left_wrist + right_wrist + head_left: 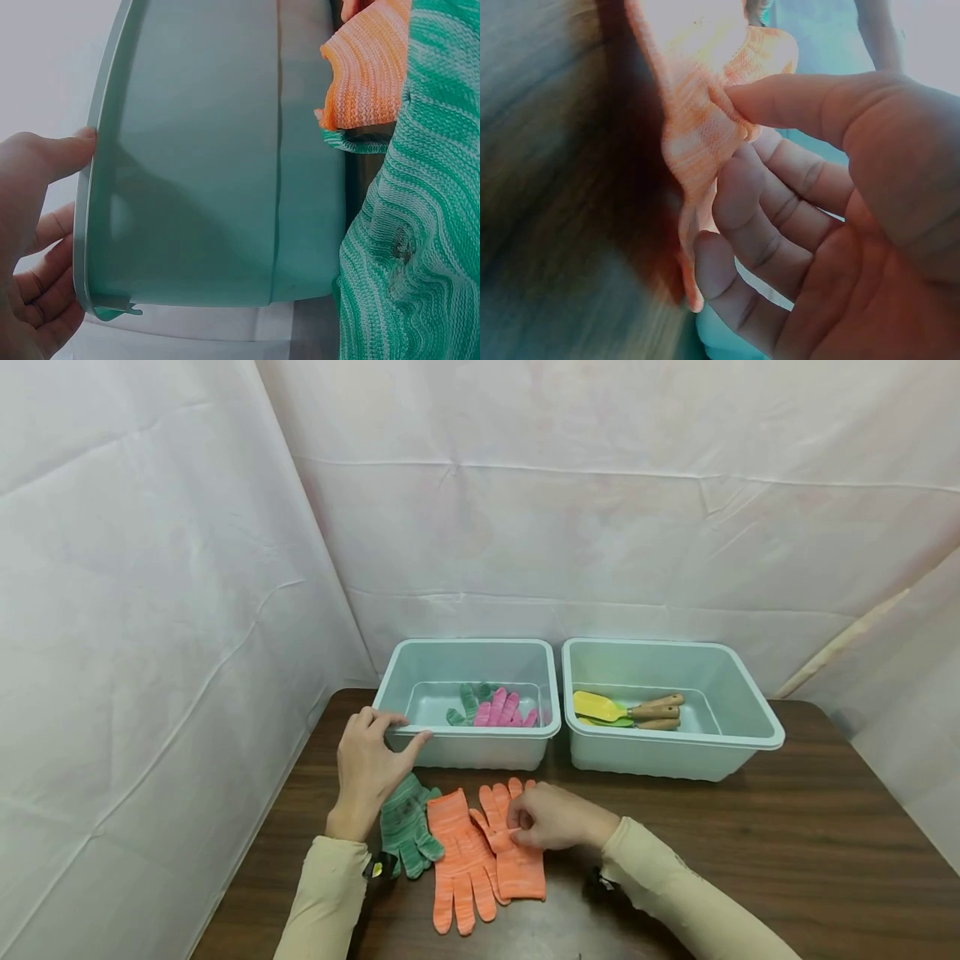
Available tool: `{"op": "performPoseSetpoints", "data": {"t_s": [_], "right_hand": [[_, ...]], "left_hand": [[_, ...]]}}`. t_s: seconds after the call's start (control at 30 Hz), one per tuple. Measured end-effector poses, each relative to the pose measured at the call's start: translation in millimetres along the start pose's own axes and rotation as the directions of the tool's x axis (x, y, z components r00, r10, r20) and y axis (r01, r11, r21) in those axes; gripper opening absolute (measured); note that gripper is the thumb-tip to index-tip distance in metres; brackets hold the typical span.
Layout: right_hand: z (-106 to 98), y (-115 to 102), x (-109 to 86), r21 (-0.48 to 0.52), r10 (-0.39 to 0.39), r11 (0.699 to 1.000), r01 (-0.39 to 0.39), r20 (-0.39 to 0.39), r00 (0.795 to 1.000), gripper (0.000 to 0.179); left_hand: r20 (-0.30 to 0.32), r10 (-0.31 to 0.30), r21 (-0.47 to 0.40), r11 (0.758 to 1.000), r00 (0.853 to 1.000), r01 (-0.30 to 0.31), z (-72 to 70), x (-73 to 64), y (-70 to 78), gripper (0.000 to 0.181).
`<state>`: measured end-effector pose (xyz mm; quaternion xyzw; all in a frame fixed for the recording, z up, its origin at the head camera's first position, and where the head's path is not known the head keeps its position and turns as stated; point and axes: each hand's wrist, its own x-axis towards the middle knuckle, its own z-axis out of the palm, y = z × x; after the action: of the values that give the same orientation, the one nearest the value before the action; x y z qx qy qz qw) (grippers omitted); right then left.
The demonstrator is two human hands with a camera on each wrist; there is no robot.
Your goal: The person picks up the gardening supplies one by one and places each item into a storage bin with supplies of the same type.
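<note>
My left hand [367, 764] holds the near-left corner of the left pale blue plastic bin [480, 752]. In the left wrist view the thumb [71, 150] lies on the rim and the other fingers curl beside it. My right hand [562, 817] pinches the fabric of an orange knit glove [521, 868] between thumb and fingers, seen close in the right wrist view. Partly beneath that glove lies a second orange glove [457, 852], its fingers toward me. Green gloves [408, 827] rest left of the orange ones, below my left hand.
Inside the left bin are a green glove [468, 702] and a pink glove [504, 708]. The right bin [675, 750] contains a yellow scoop [597, 705] and other wooden-handled garden tools. Both bins stand at the back of the brown table [795, 843], before white cloth walls.
</note>
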<state>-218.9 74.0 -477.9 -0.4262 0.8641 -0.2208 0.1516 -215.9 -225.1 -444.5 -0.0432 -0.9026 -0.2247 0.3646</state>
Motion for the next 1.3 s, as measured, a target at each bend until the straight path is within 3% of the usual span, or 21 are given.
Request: {"op": "performPoseSetpoints", "data": {"t_s": [0.47, 0.7, 1.3], "right_hand": [[-18, -5, -3.5, 0.034, -0.049, 0.998, 0.05, -0.042, 0.998, 0.017], [-33, -11, -6.1, 0.095, -0.023, 0.995, 0.028, -0.056, 0.998, 0.016], [-59, -23, -5.6, 0.069, -0.051, 0.996, 0.057, -0.095, 0.994, 0.017]], "left_hand": [[0.004, 0.002, 0.001, 1.0, 1.0, -0.002, 1.6, -0.8, -1.4, 0.043], [0.0, -0.001, 0.006, 1.0, 1.0, 0.001, 0.2, -0.2, 0.2, 0.042], [-0.008, 0.007, 0.003, 1.0, 1.0, -0.007, 1.0, -0.5, 0.0, 0.043]]}}
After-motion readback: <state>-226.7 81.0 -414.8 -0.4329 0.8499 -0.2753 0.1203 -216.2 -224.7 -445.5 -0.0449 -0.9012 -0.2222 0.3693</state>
